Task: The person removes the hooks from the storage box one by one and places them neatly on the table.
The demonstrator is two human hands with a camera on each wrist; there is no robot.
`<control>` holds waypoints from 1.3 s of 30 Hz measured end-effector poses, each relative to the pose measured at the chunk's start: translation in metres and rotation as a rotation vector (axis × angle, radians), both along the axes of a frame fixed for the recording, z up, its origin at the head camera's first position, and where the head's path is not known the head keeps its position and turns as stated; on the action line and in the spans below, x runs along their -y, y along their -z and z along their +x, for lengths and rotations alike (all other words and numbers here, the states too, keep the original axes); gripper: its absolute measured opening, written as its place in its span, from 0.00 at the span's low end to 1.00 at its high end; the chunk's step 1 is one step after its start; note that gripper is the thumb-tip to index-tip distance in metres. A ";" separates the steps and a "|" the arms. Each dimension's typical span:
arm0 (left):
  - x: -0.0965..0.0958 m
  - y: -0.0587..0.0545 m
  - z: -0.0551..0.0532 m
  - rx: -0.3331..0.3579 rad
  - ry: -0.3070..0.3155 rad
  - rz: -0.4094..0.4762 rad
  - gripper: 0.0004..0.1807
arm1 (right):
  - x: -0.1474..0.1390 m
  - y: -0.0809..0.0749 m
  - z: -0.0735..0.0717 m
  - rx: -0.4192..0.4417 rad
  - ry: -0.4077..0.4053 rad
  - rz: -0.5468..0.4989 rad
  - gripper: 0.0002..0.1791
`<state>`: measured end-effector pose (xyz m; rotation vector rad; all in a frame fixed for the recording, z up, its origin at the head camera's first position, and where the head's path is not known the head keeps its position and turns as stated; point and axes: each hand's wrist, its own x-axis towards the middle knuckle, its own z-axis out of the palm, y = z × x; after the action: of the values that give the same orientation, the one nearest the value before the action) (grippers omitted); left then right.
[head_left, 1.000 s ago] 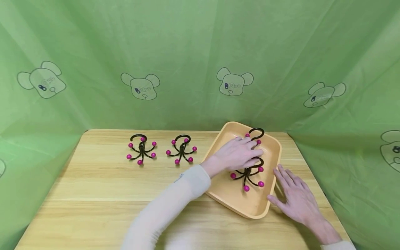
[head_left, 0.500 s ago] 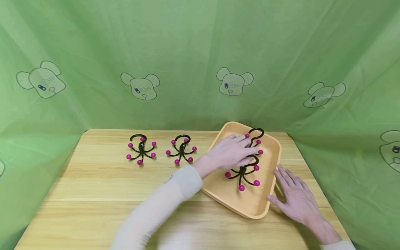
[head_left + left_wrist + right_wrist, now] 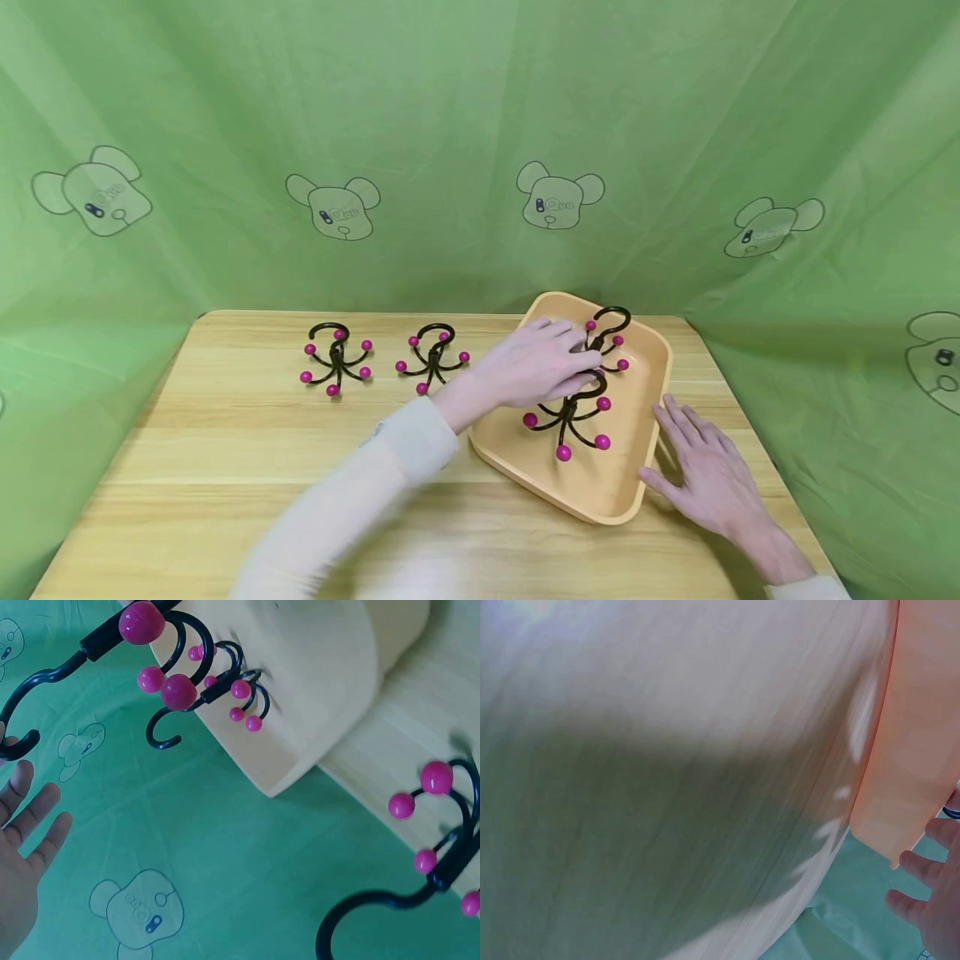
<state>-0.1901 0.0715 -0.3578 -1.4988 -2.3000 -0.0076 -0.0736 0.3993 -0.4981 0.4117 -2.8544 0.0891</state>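
Observation:
My left hand (image 3: 528,362) pinches the curved hook of a black multi-arm hook hanger with pink ball tips (image 3: 568,410), over the tan tray (image 3: 615,510). In the left wrist view this held hanger (image 3: 103,639) enters at the top left, its hook meeting the fingertips. Another such hanger (image 3: 597,343) sits in the tray's far part, partly hidden by my left hand. My right hand (image 3: 708,479) lies with straight, spread fingers along the tray's right side, fingertips at the rim; in the right wrist view, the fingers (image 3: 924,868) are beside the tray's outer wall (image 3: 915,727).
Two more black hangers with pink balls stand on the wooden table (image 3: 225,467): one hanger (image 3: 336,358) at the far left, another hanger (image 3: 432,357) left of the tray, partly covered by my left forearm. A green curtain (image 3: 450,125) with bear-face prints encloses the table.
My left hand has moved left with the held hanger, which stays over the tray. More of the rear hanger shows now. The right hand and tray have stayed in place.

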 end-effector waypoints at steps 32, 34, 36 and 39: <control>0.096 -0.016 0.020 -0.111 -0.012 0.087 0.10 | -0.002 0.003 -0.001 0.004 0.001 -0.010 0.58; 0.104 -0.013 0.020 -0.112 -0.014 0.097 0.10 | -0.002 0.003 -0.001 0.004 0.001 -0.009 0.57; 0.112 -0.012 0.021 -0.110 -0.015 0.108 0.09 | -0.003 0.003 -0.002 0.003 0.002 -0.007 0.57; 0.123 -0.011 0.022 -0.108 -0.022 0.119 0.08 | -0.003 0.004 -0.002 0.003 0.001 -0.007 0.57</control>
<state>-0.1679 -0.0518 -0.3464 -1.3800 -2.1903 -0.0552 -0.0754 0.4022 -0.5019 0.4091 -2.8568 0.0991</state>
